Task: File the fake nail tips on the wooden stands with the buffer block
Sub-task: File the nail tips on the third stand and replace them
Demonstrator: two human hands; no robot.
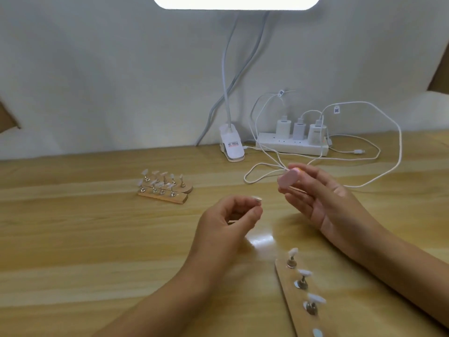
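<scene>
Wooden table (73, 239), white wall (97, 69)

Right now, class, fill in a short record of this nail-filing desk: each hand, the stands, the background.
left hand: pinches a nail tip above the table
right hand: holds pink buffer block, apart from that tip
near stand: tips mounted in a row
far stands: two, side by side
background: power strip, clip lamp

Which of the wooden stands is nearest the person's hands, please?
The lone stand at the lower right edge of the picture; the other two sit together farther back on the left.
</scene>
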